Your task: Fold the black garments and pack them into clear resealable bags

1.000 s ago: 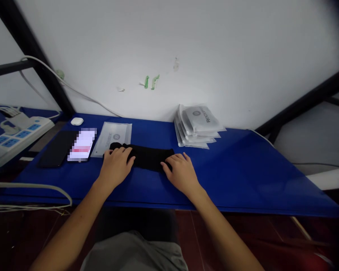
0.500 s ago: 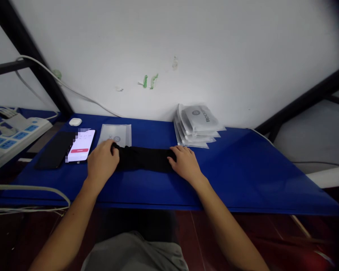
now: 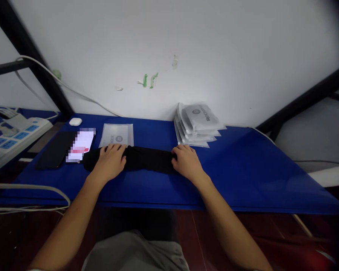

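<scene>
Black cloth strip (image 3: 149, 159) lies stretched out sideways on the blue tabletop (image 3: 243, 173) in the head view, in front of the person and between and under both hands. Left hand (image 3: 111, 163) is palm-down across it, some way in from its left end, fingers lying close together over the fabric and thumb toward the near edge; whether it pinches any cloth, I can't make out. Right hand (image 3: 188, 162) sits on the right end, fingers bent over it and thumb against the fabric (the fingers cover that tip, so pinching or mere pressing can't be told apart). Just beyond the left hand lies a flat frosted zip pouch (image 3: 115, 134) with a printed logo, its near edge hidden. Past the right hand rises a stack of similar pouches (image 3: 197, 120), the top one lettered, near the white wall (image 3: 214, 56). The strip's left end comes right up by a lit phone (image 3: 80, 145), beside a dark flat device (image 3: 55, 150); a small white case (image 3: 75, 122) sits behind them, and a white power strip (image 3: 19, 137) farther left.
</scene>
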{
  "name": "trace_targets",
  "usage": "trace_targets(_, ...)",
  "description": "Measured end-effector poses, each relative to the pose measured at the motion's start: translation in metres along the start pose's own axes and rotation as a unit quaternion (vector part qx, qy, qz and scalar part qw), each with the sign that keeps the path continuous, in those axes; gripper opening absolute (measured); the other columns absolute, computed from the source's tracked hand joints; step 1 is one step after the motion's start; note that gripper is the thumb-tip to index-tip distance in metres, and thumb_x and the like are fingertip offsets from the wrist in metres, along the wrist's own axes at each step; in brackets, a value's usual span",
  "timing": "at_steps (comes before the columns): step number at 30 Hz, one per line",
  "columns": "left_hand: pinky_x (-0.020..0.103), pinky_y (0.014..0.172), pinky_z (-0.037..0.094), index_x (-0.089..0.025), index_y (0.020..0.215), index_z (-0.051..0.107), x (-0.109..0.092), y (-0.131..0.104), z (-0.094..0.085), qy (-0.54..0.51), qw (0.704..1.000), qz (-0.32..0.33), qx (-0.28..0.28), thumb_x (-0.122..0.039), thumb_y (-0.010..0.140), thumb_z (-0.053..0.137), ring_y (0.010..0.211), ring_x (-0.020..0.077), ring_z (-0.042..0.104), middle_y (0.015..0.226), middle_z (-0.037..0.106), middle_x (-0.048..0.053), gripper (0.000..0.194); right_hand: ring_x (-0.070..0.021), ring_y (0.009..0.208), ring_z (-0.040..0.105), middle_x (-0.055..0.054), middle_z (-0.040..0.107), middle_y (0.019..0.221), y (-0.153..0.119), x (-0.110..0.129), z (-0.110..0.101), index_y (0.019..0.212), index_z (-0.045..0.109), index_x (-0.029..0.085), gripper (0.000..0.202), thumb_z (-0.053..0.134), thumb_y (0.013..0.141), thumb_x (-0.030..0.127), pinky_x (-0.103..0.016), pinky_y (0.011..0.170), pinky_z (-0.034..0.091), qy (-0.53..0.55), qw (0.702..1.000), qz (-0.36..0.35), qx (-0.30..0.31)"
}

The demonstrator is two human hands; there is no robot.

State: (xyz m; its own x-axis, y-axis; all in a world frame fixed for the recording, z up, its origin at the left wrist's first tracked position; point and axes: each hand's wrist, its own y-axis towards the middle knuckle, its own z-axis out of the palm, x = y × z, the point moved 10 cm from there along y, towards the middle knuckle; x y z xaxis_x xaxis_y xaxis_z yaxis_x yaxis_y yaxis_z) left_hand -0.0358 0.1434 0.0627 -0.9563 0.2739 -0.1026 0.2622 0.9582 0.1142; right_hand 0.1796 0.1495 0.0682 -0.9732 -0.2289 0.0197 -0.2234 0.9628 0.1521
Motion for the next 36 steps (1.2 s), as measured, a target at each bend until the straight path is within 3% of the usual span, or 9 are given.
trace_targets(7, 0.05, 0.106, 0.031, -0.019, 0.094, 0.064, -0.007, 0.008, -0.018, 0.006, 0.998, 0.01, -0.064, -0.013, 0.082, 0.044, 0.108, 0.0282, 0.054, 0.104, 0.065, 0.008, 0.024, -0.0276, 0.099, 0.057, -0.009, 0.068, 0.099, 0.004, -0.003, -0.005, 0.098, 0.062, 0.017, 0.023, 0.057, 0.076, 0.013, -0.038, 0.082, 0.041, -0.02, 1.0, 0.01, 0.007)
trace_targets(13, 0.041, 0.093, 0.043, -0.019, 0.096, 0.064, -0.005, 0.007, -0.033, -0.023, 0.992, -0.011, -0.127, -0.014, 0.085, 0.043, 0.096, 0.0253, 0.06, 0.099, 0.067, 0.007, 0.024, -0.026, 0.094, 0.058, -0.008, 0.067, 0.093, 0.003, -0.004, -0.021, 0.089, 0.064, 0.02, 0.016, 0.053, 0.081, 0.012, -0.037, 0.076, 0.041, -0.016, 0.997, 0.009, -0.072)
trace_targets(20, 0.039, 0.083, 0.047, -0.021, 0.088, 0.062, 0.0, 0.005, -0.036, -0.027, 0.987, -0.037, -0.151, -0.017, 0.086, 0.045, 0.09, 0.025, 0.062, 0.091, 0.068, 0.006, 0.018, -0.025, 0.088, 0.061, -0.007, 0.067, 0.09, 0.0, -0.008, -0.023, 0.089, 0.06, 0.021, 0.011, 0.054, 0.084, 0.014, -0.035, 0.073, 0.042, 0.015, 0.995, 0.029, -0.096)
trace_targets(23, 0.039, 0.083, 0.047, -0.02, 0.086, 0.06, -0.001, 0.002, -0.041, -0.028, 0.984, -0.044, -0.171, -0.017, 0.082, 0.045, 0.085, 0.0246, 0.062, 0.084, 0.067, 0.006, 0.016, -0.0239, 0.084, 0.061, -0.006, 0.067, 0.088, -0.003, -0.012, -0.024, 0.086, 0.059, 0.021, 0.01, 0.055, 0.082, 0.013, -0.034, 0.07, 0.042, 0.043, 0.994, 0.049, -0.091)
trace_targets(27, 0.036, 0.073, 0.048, -0.021, 0.081, 0.06, -0.004, -0.022, -0.064, -0.036, 0.978, -0.05, -0.198, -0.024, 0.079, 0.05, 0.073, 0.0227, 0.062, 0.071, 0.064, 0.003, 0.011, -0.0183, 0.074, 0.06, -0.001, 0.065, 0.08, -0.025, -0.014, -0.043, 0.079, 0.056, 0.022, 0.01, 0.056, 0.078, 0.012, -0.03, 0.066, 0.042, 0.155, 0.986, 0.025, -0.053)
trace_targets(29, 0.033, 0.063, 0.046, -0.023, 0.071, 0.059, -0.008, -0.037, -0.078, -0.08, 0.978, -0.033, -0.191, -0.037, 0.081, 0.051, 0.063, 0.02, 0.06, 0.063, 0.062, 0.001, 0.019, -0.0156, 0.07, 0.06, 0.002, 0.065, 0.076, -0.041, -0.002, -0.049, 0.076, 0.056, 0.023, 0.006, 0.061, 0.08, 0.023, -0.027, 0.063, 0.043, 0.262, 0.963, -0.049, 0.032)
trace_targets(31, 0.029, 0.058, 0.045, -0.024, 0.071, 0.06, -0.007, -0.05, -0.092, -0.152, 0.966, -0.028, -0.207, -0.044, 0.084, 0.047, 0.057, 0.016, 0.058, 0.058, 0.06, -0.002, 0.028, -0.0156, 0.071, 0.062, 0.001, 0.067, 0.077, -0.056, 0.002, -0.055, 0.075, 0.058, 0.023, 0.015, 0.063, 0.08, 0.035, -0.025, 0.059, 0.045, 0.326, 0.938, -0.075, 0.089)
trace_targets(34, 0.027, 0.061, 0.047, -0.023, 0.074, 0.063, -0.001, -0.055, -0.1, -0.188, 0.953, -0.062, -0.23, -0.044, 0.089, 0.041, 0.06, 0.0152, 0.061, 0.061, 0.063, -0.001, 0.034, -0.0178, 0.079, 0.066, -0.001, 0.07, 0.084, -0.059, -0.006, -0.061, 0.084, 0.064, 0.023, 0.019, 0.059, 0.084, 0.041, -0.029, 0.07, 0.051, 0.326, 0.943, -0.054, 0.039)
trace_targets(36, 0.029, 0.068, 0.049, -0.022, 0.086, 0.066, -0.007, -0.047, -0.083, -0.177, 0.967, -0.057, -0.175, -0.044, 0.09, 0.042, 0.073, 0.0178, 0.065, 0.078, 0.07, 0.001, 0.032, -0.0201, 0.09, 0.067, -0.003, 0.071, 0.097, -0.055, -0.007, -0.054, 0.096, 0.066, 0.024, 0.022, 0.06, 0.085, 0.042, -0.034, 0.08, 0.052, 0.285, 0.958, -0.04, 0.0)
